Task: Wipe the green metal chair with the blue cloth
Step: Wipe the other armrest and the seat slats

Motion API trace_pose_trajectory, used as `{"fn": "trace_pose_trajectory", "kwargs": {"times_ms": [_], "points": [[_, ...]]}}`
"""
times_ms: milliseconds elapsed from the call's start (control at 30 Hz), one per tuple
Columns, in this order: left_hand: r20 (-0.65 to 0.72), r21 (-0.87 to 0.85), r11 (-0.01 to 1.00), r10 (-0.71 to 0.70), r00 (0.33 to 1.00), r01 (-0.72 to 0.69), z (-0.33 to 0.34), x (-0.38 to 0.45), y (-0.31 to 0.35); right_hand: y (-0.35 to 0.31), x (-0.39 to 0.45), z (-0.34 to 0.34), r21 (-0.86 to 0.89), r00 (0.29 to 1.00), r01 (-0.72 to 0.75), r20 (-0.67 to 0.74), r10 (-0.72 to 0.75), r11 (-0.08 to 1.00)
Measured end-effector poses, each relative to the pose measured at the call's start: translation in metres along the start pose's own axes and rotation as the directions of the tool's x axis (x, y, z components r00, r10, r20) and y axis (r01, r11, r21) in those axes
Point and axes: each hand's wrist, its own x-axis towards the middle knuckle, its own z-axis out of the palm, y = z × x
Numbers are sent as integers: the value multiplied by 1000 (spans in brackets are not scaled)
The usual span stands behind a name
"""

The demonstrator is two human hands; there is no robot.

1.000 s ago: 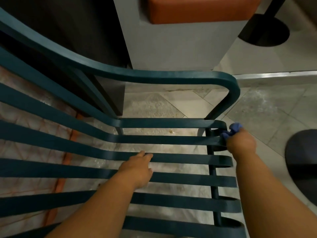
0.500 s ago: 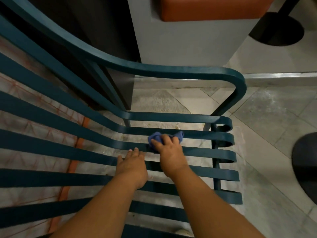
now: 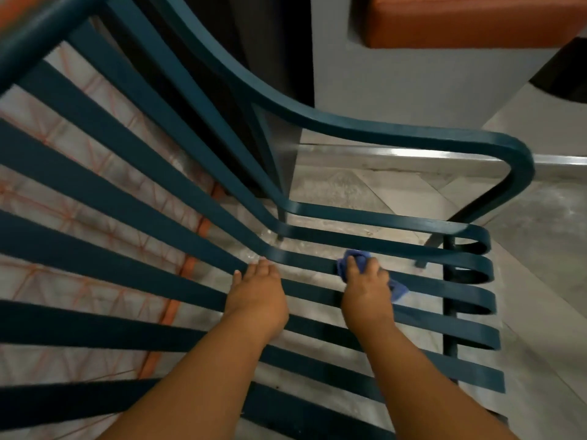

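Observation:
The green metal chair (image 3: pixel 413 252) fills the view, its flat slats running from the backrest at left into the seat at right, with a curved armrest above. My right hand (image 3: pixel 365 290) presses the bunched blue cloth (image 3: pixel 355 260) onto a seat slat near the middle of the seat; cloth sticks out above the fingers and at the right of the hand. My left hand (image 3: pixel 257 293) rests flat on a neighbouring slat close to the bend between seat and back, fingers together, holding nothing.
Grey tiled floor (image 3: pixel 540 217) shows through and to the right of the slats. A grey bench base with an orange cushion (image 3: pixel 460 20) stands behind the armrest. A metal floor strip (image 3: pixel 413 154) runs along its foot. Orange-veined flooring lies at left.
My right hand swept the cloth from the curled front ends of the slats leftward to mid-seat, then slightly back right. My left hand stayed on its slat. The view tilted.

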Motion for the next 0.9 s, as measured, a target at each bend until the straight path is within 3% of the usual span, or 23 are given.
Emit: {"fn": "trace_pose_trajectory", "kwargs": {"times_ms": [100,200,300,467,533,667,767,900], "points": [[-68,-57,998,-14,998,10,-14,-3,-15,-64,15,6,-10,976,175,136,-172,985],[-151,-122,992,-53,987,34,-27,-8,-26,-113,25,9,97,941,228,234,-245,969],[-216,-242,970,-65,974,10,-37,-20,-37,-137,27,6,491,954,149,158,-256,858],[-374,-363,930,-80,924,-67,-52,-53,-51,-165,0,-24,758,962,170,10,-273,629],[-459,-390,912,-77,885,-123,-60,-69,-56,-176,-22,-44,808,933,286,-113,-341,515],[-651,-351,903,-45,758,-249,-86,-98,-66,-194,-56,-100,809,805,492,-282,-522,322],[-772,-280,920,-46,634,-274,-114,-115,-71,-200,-75,-128,870,769,474,-333,-546,138],[-857,-251,936,-96,507,-247,-144,-150,-78,-214,-110,-146,876,701,482,-371,-609,22]]}}
